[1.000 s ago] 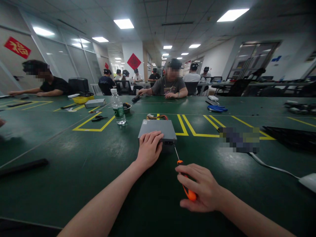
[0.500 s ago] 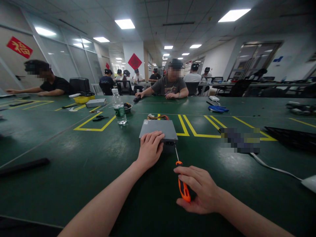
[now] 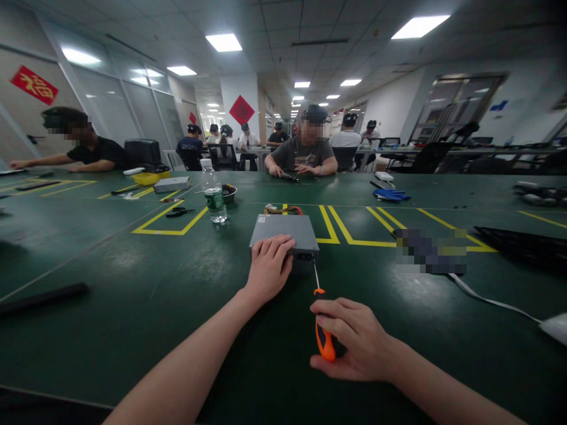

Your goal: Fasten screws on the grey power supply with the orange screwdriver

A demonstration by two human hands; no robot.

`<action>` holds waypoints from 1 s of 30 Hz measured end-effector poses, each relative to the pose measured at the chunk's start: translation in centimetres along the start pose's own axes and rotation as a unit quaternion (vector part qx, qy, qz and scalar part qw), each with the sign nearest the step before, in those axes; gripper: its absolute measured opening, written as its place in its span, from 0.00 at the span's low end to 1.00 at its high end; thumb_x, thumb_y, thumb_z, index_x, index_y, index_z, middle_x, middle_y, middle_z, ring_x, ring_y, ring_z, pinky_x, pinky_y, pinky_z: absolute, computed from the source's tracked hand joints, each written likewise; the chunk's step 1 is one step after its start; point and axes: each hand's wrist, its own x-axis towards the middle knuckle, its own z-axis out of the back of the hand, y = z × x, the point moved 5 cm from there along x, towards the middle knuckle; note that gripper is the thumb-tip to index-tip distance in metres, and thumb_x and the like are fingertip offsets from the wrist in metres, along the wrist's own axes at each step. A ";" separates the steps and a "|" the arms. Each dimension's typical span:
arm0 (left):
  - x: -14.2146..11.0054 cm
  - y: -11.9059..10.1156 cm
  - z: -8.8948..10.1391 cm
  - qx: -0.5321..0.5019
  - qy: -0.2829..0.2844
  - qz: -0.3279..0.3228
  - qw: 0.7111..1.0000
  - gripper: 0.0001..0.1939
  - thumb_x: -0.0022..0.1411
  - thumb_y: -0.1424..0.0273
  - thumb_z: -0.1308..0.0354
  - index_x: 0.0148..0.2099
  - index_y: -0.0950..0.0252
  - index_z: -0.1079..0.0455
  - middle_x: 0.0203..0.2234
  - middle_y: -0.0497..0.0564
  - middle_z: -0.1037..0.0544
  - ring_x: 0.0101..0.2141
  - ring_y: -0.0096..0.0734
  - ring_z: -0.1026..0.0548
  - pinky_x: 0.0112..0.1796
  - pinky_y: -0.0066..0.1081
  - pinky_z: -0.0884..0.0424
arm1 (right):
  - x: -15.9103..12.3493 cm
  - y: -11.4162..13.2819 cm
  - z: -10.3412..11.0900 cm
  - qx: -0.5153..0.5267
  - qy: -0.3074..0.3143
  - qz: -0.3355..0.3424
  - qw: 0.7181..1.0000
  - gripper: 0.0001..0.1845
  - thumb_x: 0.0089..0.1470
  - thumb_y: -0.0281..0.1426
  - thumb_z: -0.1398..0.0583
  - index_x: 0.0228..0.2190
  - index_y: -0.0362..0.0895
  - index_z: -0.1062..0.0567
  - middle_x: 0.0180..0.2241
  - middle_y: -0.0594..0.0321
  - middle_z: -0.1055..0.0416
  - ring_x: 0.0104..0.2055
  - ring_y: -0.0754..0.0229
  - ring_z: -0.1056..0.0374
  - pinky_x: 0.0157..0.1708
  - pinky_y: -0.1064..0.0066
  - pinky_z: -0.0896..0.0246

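Observation:
A grey metal box (image 3: 292, 231) lies flat on the green table (image 3: 133, 295), with coloured wires (image 3: 282, 209) sticking out behind it. My left hand (image 3: 267, 270) rests palm down on the box's near left corner, fingers together and flat. My right hand (image 3: 354, 339) is wrapped round the orange and black handle of a screwdriver (image 3: 322, 324). The thin shaft points at the box's near right edge, and its tip touches the box's front face.
A water bottle (image 3: 213, 192) stands left of the box beside a small dark bowl (image 3: 228, 192). Yellow tape lines (image 3: 345, 227) mark the table. A white cable (image 3: 487, 301) runs at right, a black strip (image 3: 42, 298) lies at left. People sit across the table.
My right hand has turned the screwdriver handle, so it now stands more upright and has shifted slightly left. My left hand has stayed on the box. The person opposite drew their arm back.

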 end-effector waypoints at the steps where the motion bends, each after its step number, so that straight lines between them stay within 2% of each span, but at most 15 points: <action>1: 0.0 0.0 0.0 -0.002 0.001 0.000 1.000 0.16 0.62 0.71 0.51 0.52 0.58 0.38 0.51 0.49 0.31 0.52 0.35 0.37 0.52 0.39 0.46 | -0.1 -0.1 -0.1 0.001 0.003 -0.006 1.000 0.20 0.54 0.45 0.46 0.37 0.40 0.35 0.34 0.50 0.28 0.33 0.57 0.30 0.29 0.68 0.33; 4: -0.1 0.1 -0.1 -0.006 0.003 0.002 1.000 0.16 0.62 0.71 0.51 0.52 0.58 0.38 0.52 0.49 0.32 0.53 0.35 0.37 0.52 0.40 0.47 | -0.3 -0.3 0.0 0.001 0.026 -0.014 1.000 0.21 0.56 0.46 0.49 0.40 0.40 0.35 0.36 0.49 0.30 0.34 0.56 0.30 0.30 0.66 0.33; 8: -0.1 0.0 -0.1 -0.008 0.005 0.003 1.000 0.16 0.62 0.71 0.51 0.53 0.58 0.39 0.52 0.50 0.32 0.53 0.35 0.38 0.53 0.40 0.48 | 0.1 0.1 0.3 -0.011 0.057 0.012 0.998 0.17 0.58 0.39 0.51 0.43 0.41 0.34 0.38 0.48 0.30 0.37 0.55 0.31 0.31 0.65 0.34; 11: 0.0 -0.1 0.0 -0.011 0.011 0.003 1.000 0.17 0.61 0.71 0.51 0.53 0.58 0.39 0.52 0.50 0.32 0.53 0.36 0.38 0.53 0.40 0.48 | 0.2 0.3 0.3 -0.022 0.024 0.020 0.999 0.16 0.57 0.40 0.48 0.40 0.41 0.34 0.37 0.48 0.29 0.35 0.57 0.30 0.29 0.67 0.34; 15: 0.0 -0.1 0.1 -0.011 0.013 0.002 1.000 0.17 0.61 0.71 0.50 0.53 0.58 0.39 0.52 0.50 0.32 0.53 0.37 0.38 0.53 0.41 0.48 | -0.3 -0.2 0.2 -0.004 -0.026 -0.001 1.000 0.17 0.54 0.41 0.44 0.38 0.42 0.38 0.36 0.49 0.28 0.34 0.59 0.29 0.30 0.68 0.34; 19: 0.0 -0.1 0.1 -0.012 0.008 0.000 1.000 0.17 0.61 0.72 0.50 0.53 0.58 0.39 0.52 0.50 0.32 0.53 0.36 0.38 0.53 0.41 0.48 | -0.6 -0.5 0.1 0.009 -0.003 -0.017 1.000 0.21 0.54 0.44 0.46 0.41 0.41 0.38 0.37 0.48 0.29 0.37 0.56 0.30 0.32 0.65 0.33; 23: 0.0 -0.1 0.1 -0.010 0.005 -0.005 1.000 0.17 0.60 0.71 0.50 0.53 0.58 0.39 0.52 0.50 0.32 0.53 0.36 0.37 0.52 0.40 0.47 | -0.1 0.1 0.2 -0.017 0.036 0.014 0.999 0.17 0.56 0.39 0.49 0.43 0.41 0.34 0.37 0.49 0.29 0.37 0.55 0.30 0.33 0.64 0.34; 30: 0.0 -0.1 0.2 -0.008 0.005 -0.007 1.000 0.17 0.61 0.71 0.50 0.53 0.59 0.39 0.52 0.49 0.32 0.53 0.35 0.37 0.52 0.40 0.47 | 0.1 0.0 0.1 -0.001 -0.024 -0.001 1.000 0.16 0.53 0.41 0.43 0.37 0.42 0.37 0.36 0.50 0.27 0.34 0.58 0.29 0.31 0.68 0.34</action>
